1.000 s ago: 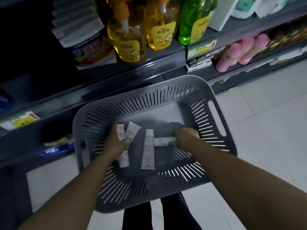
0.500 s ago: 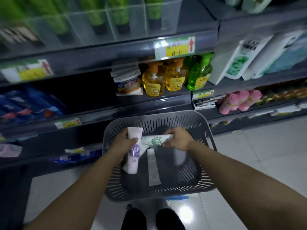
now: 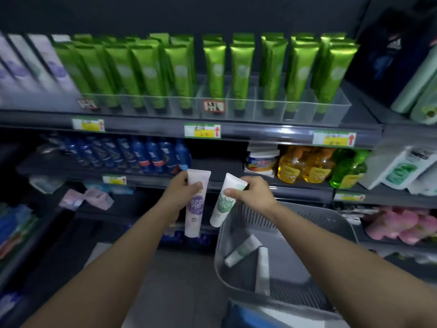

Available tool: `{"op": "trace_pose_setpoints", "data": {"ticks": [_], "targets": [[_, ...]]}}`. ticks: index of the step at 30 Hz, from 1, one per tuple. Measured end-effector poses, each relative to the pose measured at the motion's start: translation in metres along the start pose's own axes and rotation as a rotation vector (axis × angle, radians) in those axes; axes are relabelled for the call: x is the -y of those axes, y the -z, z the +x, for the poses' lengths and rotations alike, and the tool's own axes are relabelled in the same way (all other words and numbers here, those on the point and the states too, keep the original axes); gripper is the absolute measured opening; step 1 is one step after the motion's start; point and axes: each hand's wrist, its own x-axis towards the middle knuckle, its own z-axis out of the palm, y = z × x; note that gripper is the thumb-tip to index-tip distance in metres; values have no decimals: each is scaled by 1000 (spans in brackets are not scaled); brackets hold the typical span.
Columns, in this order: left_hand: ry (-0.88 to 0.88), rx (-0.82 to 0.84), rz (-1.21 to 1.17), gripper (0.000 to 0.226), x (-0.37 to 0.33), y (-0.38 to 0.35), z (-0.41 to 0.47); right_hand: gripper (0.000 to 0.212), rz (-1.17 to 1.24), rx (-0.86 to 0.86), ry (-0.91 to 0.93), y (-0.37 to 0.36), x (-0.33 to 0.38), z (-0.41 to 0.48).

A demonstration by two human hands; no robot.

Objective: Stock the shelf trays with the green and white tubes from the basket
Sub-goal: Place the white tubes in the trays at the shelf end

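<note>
My left hand [image 3: 182, 189] grips a white tube with a purple label [image 3: 196, 207], held upright with its cap end down. My right hand [image 3: 253, 191] grips a white tube with a green label [image 3: 223, 204], tilted, cap end down. Both are raised in front of the middle shelf, above the grey basket [image 3: 340, 223] at the lower right. Two more white tubes [image 3: 243, 250] lie inside the basket. On the top shelf, clear trays [image 3: 298, 112] hold rows of upright green tubes [image 3: 215, 67]; white and purple tubes [image 3: 35, 65] stand at the far left.
The middle shelf carries blue bottles [image 3: 151, 155], a tub and yellow and green pump bottles [image 3: 314, 164]. Price tags [image 3: 202, 130] line the shelf edges. Pink items [image 3: 399, 223] and white packs [image 3: 402, 166] sit to the right. Grey floor lies below.
Both hands have lifted out of the basket, each with a tube, up to the middle shelf. My view has tilted upward, so the top shelf trays are now in sight.
</note>
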Motion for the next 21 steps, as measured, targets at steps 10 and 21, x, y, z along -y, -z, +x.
{"op": "trace_pose_setpoints", "data": {"ticks": [10,21], "targets": [[-173,-164,-1,14,-27,176,-53,32,40,73,226,-121,152,-21],[-382,-322,68,22,-59,329,-81,14,20,22,439,-222,276,-26]]}}
